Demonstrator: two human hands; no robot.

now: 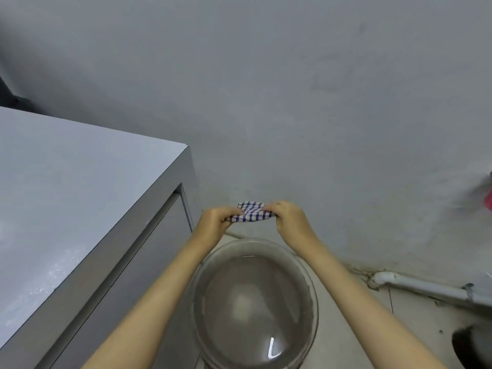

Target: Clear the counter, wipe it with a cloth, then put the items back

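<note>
Cloth (250,212): blue-and-white checked, bunched into a tight roll.
Left hand (213,222): fingers curled, gripping one end.
Right hand (286,218): fingers gripping the other end.
Below: water-filled basin (198,275).

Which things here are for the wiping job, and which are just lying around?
For the job: cloth, gripped by left hand and right hand; basin of water under it; counter.

Just lying about: pipe; blurred pink thing at the right edge; dark thing at the bottom right.
</note>
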